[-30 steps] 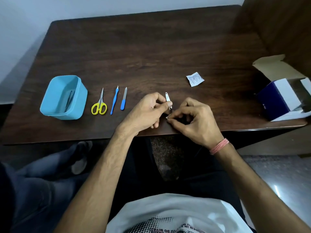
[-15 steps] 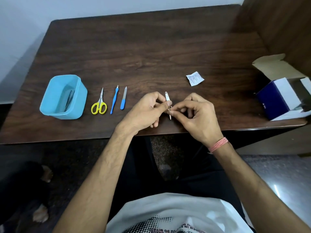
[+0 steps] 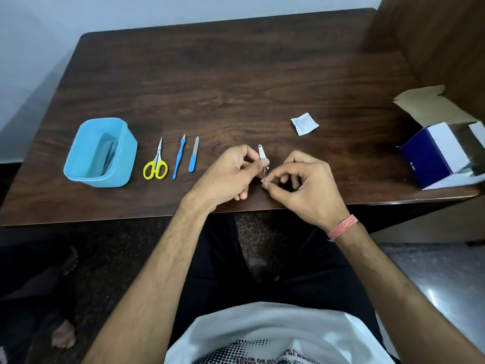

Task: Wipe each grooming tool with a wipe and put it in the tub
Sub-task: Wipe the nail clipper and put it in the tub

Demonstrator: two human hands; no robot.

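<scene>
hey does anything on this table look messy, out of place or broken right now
Little stands out. The scissors and two blue-handled tools lie in a neat row beside the tub. Only the crumpled white sachet sits loose and askew, apart from everything else.

Both forearms are bare and reach forward, converging over the near edge of the tabletop (image 3: 236, 82). Left hand (image 3: 231, 174): fingers curled, thumb and forefinger pinching. Right hand (image 3: 307, 187): fingers curled, fingertips pinched together, nearly meeting the left thumb.
</scene>
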